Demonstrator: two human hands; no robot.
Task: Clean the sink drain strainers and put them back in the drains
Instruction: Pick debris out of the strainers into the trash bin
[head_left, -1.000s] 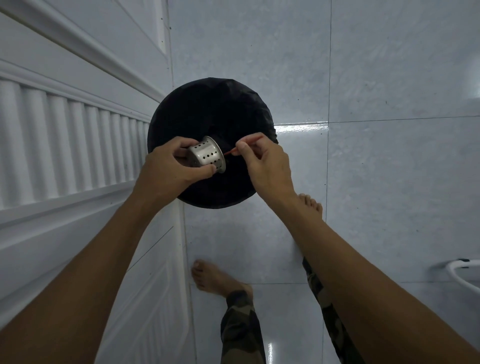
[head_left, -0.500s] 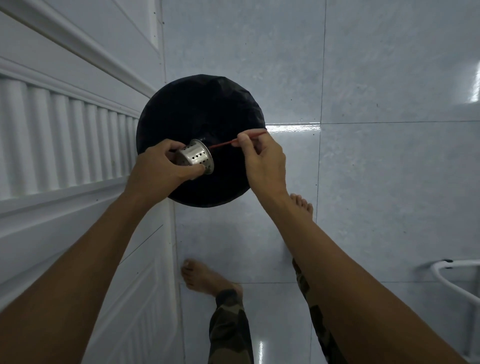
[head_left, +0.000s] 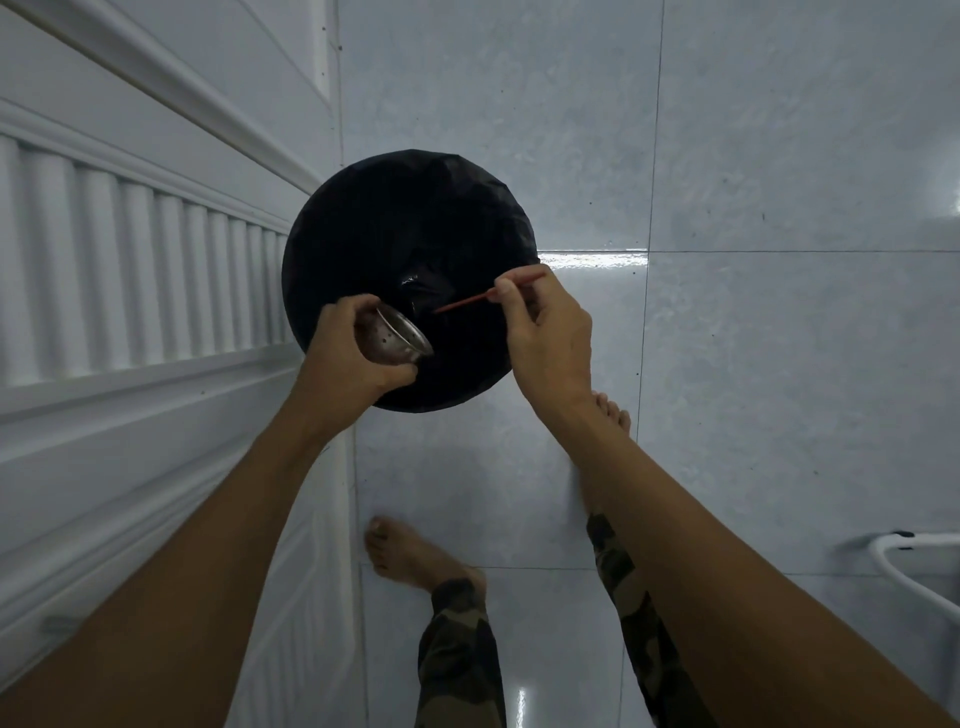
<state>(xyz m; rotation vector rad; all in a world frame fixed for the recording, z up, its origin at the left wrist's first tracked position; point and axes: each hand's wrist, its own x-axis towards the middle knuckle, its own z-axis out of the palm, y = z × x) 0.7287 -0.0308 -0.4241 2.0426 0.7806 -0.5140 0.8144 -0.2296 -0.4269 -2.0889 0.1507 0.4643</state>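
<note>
My left hand (head_left: 349, 353) grips a perforated metal drain strainer (head_left: 397, 338), tilted with its open mouth turned toward the bin. It hangs over the near left part of a round bin lined with a black bag (head_left: 410, 249). My right hand (head_left: 545, 332) pinches a thin red stick (head_left: 467, 301) whose tip points left toward the strainer, a short gap away from it. Both hands hover above the bin's opening.
White panelled cabinet doors (head_left: 130, 312) run along the left. The bin stands on glossy pale floor tiles (head_left: 753, 364). My bare feet (head_left: 410, 556) are below the bin. A white curved rail (head_left: 904, 561) shows at the right edge.
The stick has come out of the strainer and its tip now sits apart from it. My left hand has tipped the strainer and lowered it toward the bin's near left side.
</note>
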